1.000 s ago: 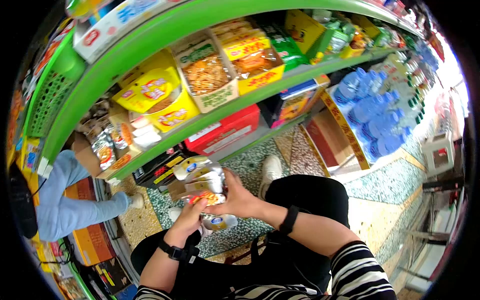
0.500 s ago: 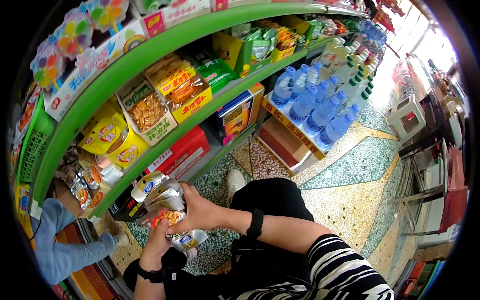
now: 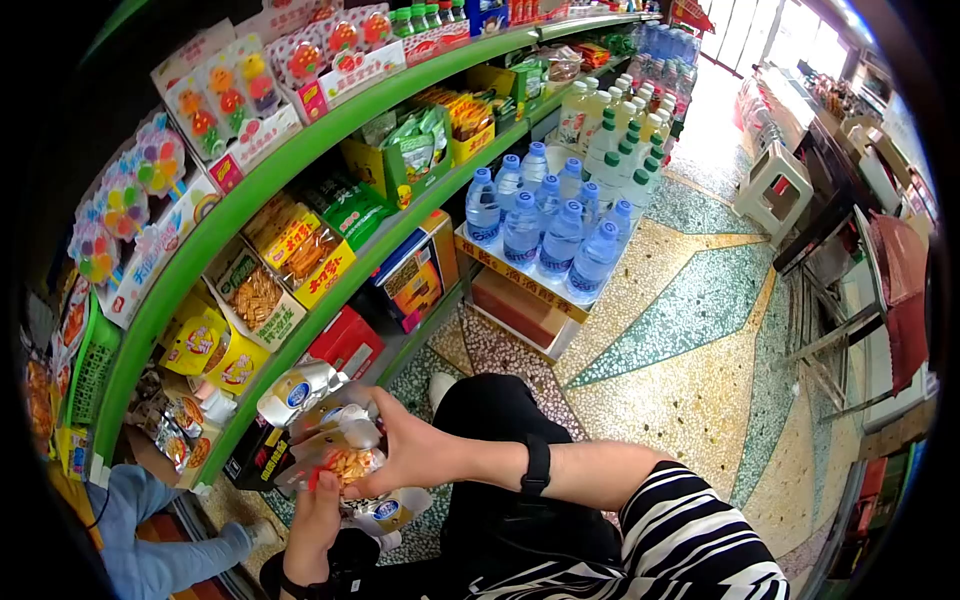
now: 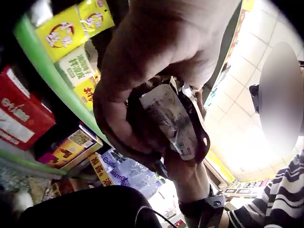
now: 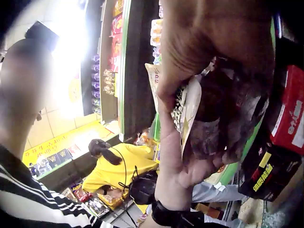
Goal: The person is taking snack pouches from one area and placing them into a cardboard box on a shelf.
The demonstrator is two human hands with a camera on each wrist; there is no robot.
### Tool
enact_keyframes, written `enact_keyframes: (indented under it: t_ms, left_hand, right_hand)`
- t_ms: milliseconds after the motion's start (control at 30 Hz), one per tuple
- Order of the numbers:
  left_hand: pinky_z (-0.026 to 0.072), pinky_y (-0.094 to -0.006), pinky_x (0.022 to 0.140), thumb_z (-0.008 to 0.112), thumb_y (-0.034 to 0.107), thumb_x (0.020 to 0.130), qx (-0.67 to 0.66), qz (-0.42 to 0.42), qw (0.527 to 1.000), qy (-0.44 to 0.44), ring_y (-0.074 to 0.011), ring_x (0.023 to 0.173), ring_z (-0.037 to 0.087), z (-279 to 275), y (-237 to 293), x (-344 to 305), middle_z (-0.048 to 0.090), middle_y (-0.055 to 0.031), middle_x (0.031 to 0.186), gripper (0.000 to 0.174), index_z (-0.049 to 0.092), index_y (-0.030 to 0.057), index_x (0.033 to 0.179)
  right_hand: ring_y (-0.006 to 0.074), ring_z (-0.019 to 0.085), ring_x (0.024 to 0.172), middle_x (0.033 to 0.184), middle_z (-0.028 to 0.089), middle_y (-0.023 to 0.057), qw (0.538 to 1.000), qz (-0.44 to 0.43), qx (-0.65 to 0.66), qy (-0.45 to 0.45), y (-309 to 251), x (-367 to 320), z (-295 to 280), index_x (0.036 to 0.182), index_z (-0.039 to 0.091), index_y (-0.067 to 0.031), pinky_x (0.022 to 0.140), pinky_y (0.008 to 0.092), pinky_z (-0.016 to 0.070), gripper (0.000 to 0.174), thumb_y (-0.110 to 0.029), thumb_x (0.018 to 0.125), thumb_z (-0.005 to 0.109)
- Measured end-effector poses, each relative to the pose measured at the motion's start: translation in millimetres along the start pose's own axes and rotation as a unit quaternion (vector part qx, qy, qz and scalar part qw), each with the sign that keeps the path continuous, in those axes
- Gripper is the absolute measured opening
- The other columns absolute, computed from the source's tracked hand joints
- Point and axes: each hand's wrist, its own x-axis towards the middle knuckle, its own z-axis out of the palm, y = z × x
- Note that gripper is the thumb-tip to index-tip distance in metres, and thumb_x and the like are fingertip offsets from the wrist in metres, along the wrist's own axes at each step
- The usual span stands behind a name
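Observation:
A bundle of snack packets [image 3: 298, 392], silvery with gold parts and blue round logos, is held between both hands in front of the lower shelf. On its near side, a packet with red print and orange-brown pieces [image 3: 355, 465] faces up. My right hand [image 3: 410, 445] grips the bundle from the right, fingers reaching behind it. From below, my left hand [image 3: 315, 530] holds it with the thumb pressed on the front packet. Both hands close around the packets in the right wrist view, where crumpled dark wrapping [image 5: 209, 135] shows between them.
Green-edged shelves [image 3: 330, 375] with boxed snacks curve along the left. Blue-capped water bottles [image 3: 560, 235] stand on a carton ahead. A white stool [image 3: 775, 190] and a chair [image 3: 895, 300] are at right. Another person's jeans-clad leg [image 3: 190, 555] shows at lower left.
The head view has swung right and up, bringing more shelf, bottles and doorway into sight. Both hands keep hold of the packets, which stay near the lower shelf.

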Motion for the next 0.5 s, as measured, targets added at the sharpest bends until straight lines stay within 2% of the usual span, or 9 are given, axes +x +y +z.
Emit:
enact_keyframes:
  t_ms: [100,200,267,300,333,400,467,500]
  left_hand:
    - [0.0350,-0.0352,0.102,0.054,0.042,0.095,0.041,0.004,0.999,-0.009,-0.0216,0.119,0.047,15,19,-8,0.048,-0.0129,0.131,0.061,0.039,-0.0014,0.135]
    - [0.0418,-0.0207,0.063,0.051,0.029,0.097,0.009,-0.034,0.999,0.019,-0.0104,0.087,0.053,22,20,-12,0.052,-0.0039,0.124,0.051,0.033,0.0084,0.141]
    - [0.0347,-0.0349,0.102,0.057,0.032,0.094,0.004,-0.023,1.000,-0.011,-0.0214,0.120,0.046,39,32,-13,0.047,-0.0127,0.133,0.059,0.034,-0.0006,0.138]
    - [0.0354,-0.0349,0.101,0.056,0.030,0.095,0.005,-0.038,0.999,-0.022,-0.0211,0.119,0.046,39,28,-14,0.047,-0.0131,0.133,0.056,0.035,-0.0004,0.137]
    - [0.0452,-0.0326,0.082,0.039,0.024,0.101,0.195,0.041,0.980,-0.005,-0.0211,0.099,0.056,45,27,-12,0.055,-0.0096,0.121,0.039,0.044,0.0020,0.132]
    - [0.0412,-0.0365,0.091,0.032,0.028,0.102,0.246,-0.068,0.967,0.003,-0.0265,0.106,0.055,68,52,-20,0.057,-0.0139,0.120,0.042,0.049,-0.0014,0.127]
    - [0.0433,-0.0380,0.089,0.045,0.038,0.097,0.320,-0.023,0.947,0.000,-0.0279,0.101,0.054,46,15,-21,0.055,-0.0171,0.112,0.043,0.052,0.0014,0.119]
    - [0.0438,-0.0388,0.087,0.043,0.040,0.098,0.316,-0.009,0.949,-0.011,-0.0286,0.100,0.054,48,5,-18,0.055,-0.0180,0.112,0.046,0.053,0.0008,0.119]
  right_hand:
    - [0.0217,0.046,0.118,0.126,0.046,0.0163,0.994,0.022,0.108,-0.005,-19,-17,-13,0.141,0.016,0.0022,0.101,0.0325,0.0385,0.108,-0.025,0.064,0.088]
    - [0.0203,0.045,0.118,0.127,0.046,0.0153,0.983,0.024,0.182,0.002,-23,-33,-24,0.141,0.016,0.0025,0.101,0.0317,0.0383,0.108,-0.025,0.065,0.088]
    - [0.0201,0.044,0.120,0.127,0.046,0.0152,0.977,0.028,0.213,-0.003,-25,-44,-29,0.141,0.016,0.0030,0.102,0.0319,0.0372,0.108,-0.026,0.065,0.088]
    - [0.0205,0.043,0.121,0.127,0.046,0.0147,0.987,-0.001,0.158,0.001,-23,-48,-28,0.141,0.013,0.0028,0.103,0.0325,0.0360,0.110,-0.025,0.065,0.087]
    - [0.0207,0.043,0.121,0.127,0.045,0.0144,0.987,-0.007,0.161,0.003,-24,-53,-28,0.142,0.011,0.0027,0.104,0.0326,0.0355,0.112,-0.025,0.065,0.087]
    - [0.0211,0.043,0.122,0.129,0.046,0.0139,0.983,-0.032,0.183,-0.002,-24,-58,-27,0.145,0.003,0.0021,0.104,0.0318,0.0353,0.119,-0.025,0.065,0.087]
    - [0.0211,0.044,0.121,0.129,0.047,0.0144,0.977,-0.005,0.212,-0.011,-26,-68,-34,0.146,-0.002,0.0015,0.104,0.0314,0.0354,0.122,-0.024,0.066,0.087]
    - [0.0212,0.045,0.121,0.129,0.047,0.0146,0.973,0.011,0.231,-0.022,-28,-73,-35,0.146,-0.004,0.0011,0.104,0.0312,0.0355,0.123,-0.023,0.066,0.087]
